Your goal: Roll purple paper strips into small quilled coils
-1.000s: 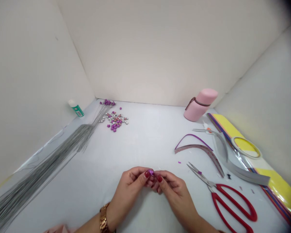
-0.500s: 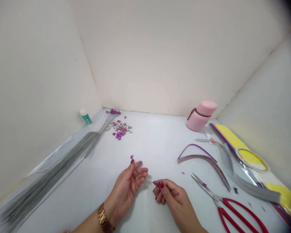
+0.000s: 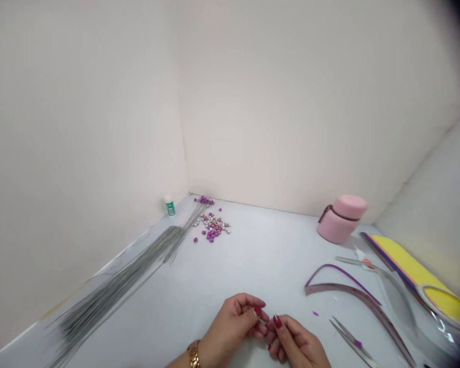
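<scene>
Near the front edge of view my left hand (image 3: 239,321), with a gold watch (image 3: 193,353) at its wrist, has its thumb pressed to its curled fingers. Close against its fingertips my right hand (image 3: 297,341) is pinched, thumb over forefinger. Whatever sits between the fingers of either hand is too small or hidden to make out. Beyond them lies a pile of small purple, silver and pink paper stars (image 3: 215,226). One purple star (image 3: 195,239) rests just left of that pile.
A bundle of grey wires (image 3: 126,281) runs along the left wall, near a green-white bottle (image 3: 169,206). On the right are a pink flask (image 3: 341,220), paper strips (image 3: 352,289), scissors (image 3: 352,340), a purple scrap (image 3: 315,313), yellow sheets (image 3: 410,260) and a tape roll (image 3: 446,306).
The view has swung, so the scene sits lower and further right. My left hand has closed from open and met the right. A loose purple star has gone from beside it to the pile.
</scene>
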Available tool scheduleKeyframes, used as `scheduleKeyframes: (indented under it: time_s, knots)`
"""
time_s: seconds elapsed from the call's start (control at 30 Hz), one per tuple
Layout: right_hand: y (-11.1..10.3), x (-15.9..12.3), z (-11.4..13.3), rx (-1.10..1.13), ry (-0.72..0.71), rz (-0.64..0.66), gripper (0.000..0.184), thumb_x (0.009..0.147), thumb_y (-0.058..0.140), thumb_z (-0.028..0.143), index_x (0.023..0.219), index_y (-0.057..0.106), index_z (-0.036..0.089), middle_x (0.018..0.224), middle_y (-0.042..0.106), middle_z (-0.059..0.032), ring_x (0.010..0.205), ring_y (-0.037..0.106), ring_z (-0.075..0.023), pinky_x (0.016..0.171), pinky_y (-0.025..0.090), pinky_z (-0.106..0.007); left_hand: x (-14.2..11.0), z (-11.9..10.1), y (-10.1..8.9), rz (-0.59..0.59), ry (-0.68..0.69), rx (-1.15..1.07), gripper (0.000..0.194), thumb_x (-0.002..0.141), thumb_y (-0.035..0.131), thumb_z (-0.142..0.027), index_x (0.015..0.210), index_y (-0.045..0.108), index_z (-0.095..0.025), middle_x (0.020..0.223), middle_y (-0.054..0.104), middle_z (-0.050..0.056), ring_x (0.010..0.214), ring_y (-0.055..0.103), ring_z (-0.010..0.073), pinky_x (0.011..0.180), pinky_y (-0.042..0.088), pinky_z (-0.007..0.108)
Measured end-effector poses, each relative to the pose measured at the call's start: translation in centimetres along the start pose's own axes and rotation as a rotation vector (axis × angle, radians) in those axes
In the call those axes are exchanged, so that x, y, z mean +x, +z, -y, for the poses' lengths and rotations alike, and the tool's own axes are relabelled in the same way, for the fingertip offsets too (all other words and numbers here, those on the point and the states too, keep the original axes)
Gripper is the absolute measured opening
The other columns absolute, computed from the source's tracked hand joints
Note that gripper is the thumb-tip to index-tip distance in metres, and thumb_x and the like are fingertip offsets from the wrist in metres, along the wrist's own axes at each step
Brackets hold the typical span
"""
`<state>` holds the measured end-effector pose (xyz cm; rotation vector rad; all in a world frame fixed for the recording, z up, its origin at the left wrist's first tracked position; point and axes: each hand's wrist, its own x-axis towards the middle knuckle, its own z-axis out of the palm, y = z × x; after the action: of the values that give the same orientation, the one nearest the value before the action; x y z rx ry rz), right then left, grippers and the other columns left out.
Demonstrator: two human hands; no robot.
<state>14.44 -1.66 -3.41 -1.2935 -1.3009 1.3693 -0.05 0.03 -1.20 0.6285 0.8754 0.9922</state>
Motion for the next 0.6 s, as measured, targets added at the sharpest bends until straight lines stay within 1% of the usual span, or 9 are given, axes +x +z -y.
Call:
scheduleKeyframes:
  time_s: [0.1,0.17,0.23,0.3,0.37,0.47,0.53,0.6]
  knots:
    - [0.1,-0.4,0.9,-0.021,-0.033,-0.001,0.043,0.075,0.047,0.056,0.063,0.057,0.016,0.049,0.055,-0.0001,0.044,0.048,-0.0123,0.046,0.038,-0.022,-0.1,0.2,0.1,0.017,0.019,0.037,0.027,0.062,0.071,-0.027,0.078,0.061,-0.009,0.066,0.064,0.006,0.052,0.057,0.0111,0.054,0.039,0.024]
    - [0.3,-0.7,1.4,-0.042,-0.058,-0.010,0.043,0.078,0.045,0.053,0.064,0.057,0.015,0.048,0.054,0.0003,0.045,0.049,-0.0114,0.047,0.038,-0.022,-0.2,0.3,0.0,0.045,0.040,0.063,0.027,0.062,0.072,-0.029,0.078,0.061,-0.010,0.063,0.063,0.003,0.053,0.056,0.0104,0.054,0.038,0.022]
    - [0.5,-0.9,1.7,-0.062,-0.075,-0.023,0.042,0.080,0.044,0.050,0.064,0.057,0.014,0.047,0.054,0.0008,0.043,0.049,-0.0101,0.046,0.038,-0.020,-0.2,0.3,-0.1,0.091,0.050,0.093,0.025,0.065,0.070,-0.030,0.080,0.062,-0.011,0.064,0.063,0.002,0.057,0.056,0.0101,0.056,0.039,0.022]
    - [0.5,-0.8,1.7,-0.115,-0.113,-0.079,0.041,0.082,0.043,0.047,0.064,0.058,0.013,0.047,0.056,0.0006,0.043,0.051,-0.0096,0.045,0.039,-0.019,-0.2,0.2,-0.2,0.099,0.071,0.183,0.028,0.064,0.070,-0.034,0.081,0.063,-0.012,0.070,0.065,0.004,0.060,0.057,0.0121,0.058,0.041,0.023]
    - [0.3,-0.7,1.7,-0.145,-0.122,-0.144,0.040,0.082,0.043,0.046,0.066,0.059,0.013,0.052,0.060,-0.0010,0.045,0.055,-0.0102,0.045,0.041,-0.019,-0.4,-0.1,0.0,0.079,0.081,0.277,0.032,0.063,0.069,-0.039,0.082,0.064,-0.013,0.074,0.066,0.005,0.063,0.058,0.0140,0.062,0.043,0.025]
    - [-0.9,-0.2,2.0,-0.200,-0.131,-0.240,0.032,0.080,0.047,0.041,0.070,0.060,0.013,0.059,0.065,-0.0028,0.049,0.058,-0.0119,0.046,0.043,-0.020,-1.0,-0.3,0.4,0.104,0.087,0.438,0.033,0.064,0.067,-0.041,0.084,0.066,-0.014,0.075,0.068,0.006,0.073,0.060,0.0187,0.067,0.045,0.027]
    - [-2.4,0.3,2.5,-0.265,-0.146,-0.311,0.028,0.081,0.045,0.036,0.074,0.059,0.013,0.063,0.065,-0.0033,0.054,0.060,-0.0132,0.048,0.045,-0.021,-1.4,-0.2,0.6,0.091,0.150,0.553,0.031,0.066,0.063,-0.043,0.081,0.067,-0.016,0.075,0.068,0.005,0.075,0.060,0.0207,0.069,0.046,0.028]
    - [-4.4,0.9,3.2,-0.354,-0.167,-0.385,0.024,0.081,0.043,0.033,0.079,0.059,0.014,0.068,0.065,-0.0035,0.058,0.061,-0.0144,0.051,0.045,-0.022,-1.5,0.1,0.7,0.104,0.215,0.686,0.028,0.068,0.060,-0.043,0.079,0.067,-0.018,0.075,0.069,0.004,0.076,0.060,0.0214,0.070,0.045,0.028]
